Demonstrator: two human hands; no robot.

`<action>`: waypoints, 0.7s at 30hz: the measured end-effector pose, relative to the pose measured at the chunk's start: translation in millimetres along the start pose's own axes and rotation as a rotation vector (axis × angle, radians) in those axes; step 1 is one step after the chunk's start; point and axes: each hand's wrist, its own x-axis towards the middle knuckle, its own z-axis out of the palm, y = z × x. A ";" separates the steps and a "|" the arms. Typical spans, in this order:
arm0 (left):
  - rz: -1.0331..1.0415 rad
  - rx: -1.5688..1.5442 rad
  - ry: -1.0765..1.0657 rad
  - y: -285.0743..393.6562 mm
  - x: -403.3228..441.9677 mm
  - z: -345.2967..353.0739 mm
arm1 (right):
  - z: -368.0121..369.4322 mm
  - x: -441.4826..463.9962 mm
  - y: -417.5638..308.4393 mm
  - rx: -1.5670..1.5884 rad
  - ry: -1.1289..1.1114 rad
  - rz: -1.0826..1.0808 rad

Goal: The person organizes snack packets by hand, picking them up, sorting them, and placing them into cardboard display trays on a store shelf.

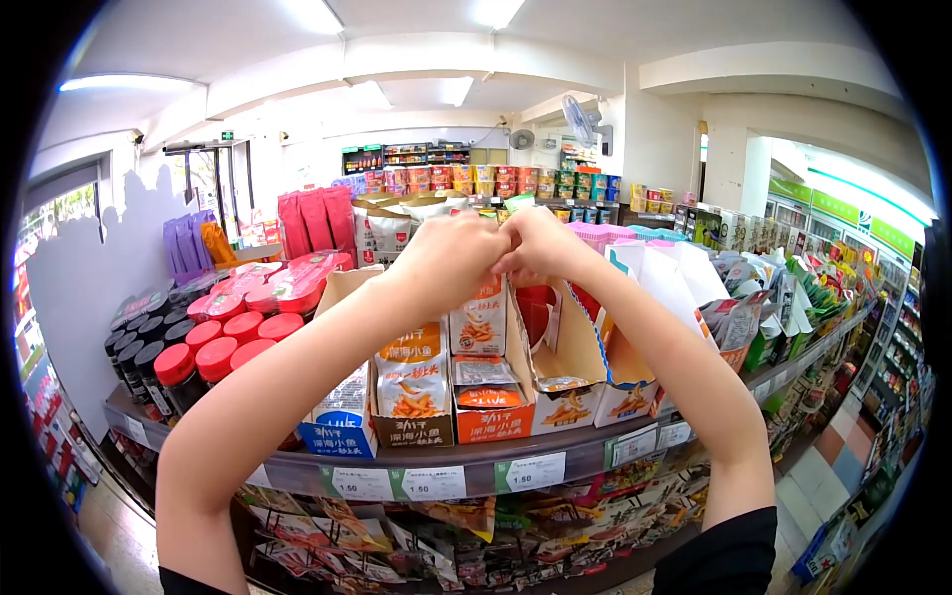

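My left hand [448,260] and my right hand [543,244] meet above the snack boxes, fingers curled in and pressed together. Whatever they pinch is hidden behind the knuckles. Right below them an orange-and-white snack packet [480,325] stands upright in an orange display box [496,424]; I cannot tell whether the fingers touch its top. More packets lie low at the front of that box. To the left is a brown box with a dried-fish snack packet [413,385], then a blue-and-white box [339,436]. A cardboard box [583,349] with a few packets stands to the right.
The shelf edge [436,483] carries price tags. Red-lidded jars [213,357] and black-lidded jars [149,332] crowd the left, with pink bags [315,220] behind. White-and-green packets [788,307] fill the right. Hanging snack bags [397,535] are below, and cup noodles [496,180] line the back.
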 end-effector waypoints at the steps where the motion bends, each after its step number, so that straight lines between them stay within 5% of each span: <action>1: -0.074 -0.011 -0.246 12.9 -1.8 -15.0 | 0.0 0.3 1.2 -0.032 0.003 -0.018; 4: -0.037 -0.174 -0.619 30.3 -18.5 -32.6 | 0.5 -0.3 4.5 -0.018 -0.027 -0.092; 13: 0.176 -0.135 -0.571 35.4 -29.8 -26.1 | -0.1 5.3 5.9 -0.053 -0.062 -0.055; 21: 0.133 -0.112 -0.357 17.4 -19.3 -23.6 | -2.5 2.8 4.5 -0.023 -0.070 -0.054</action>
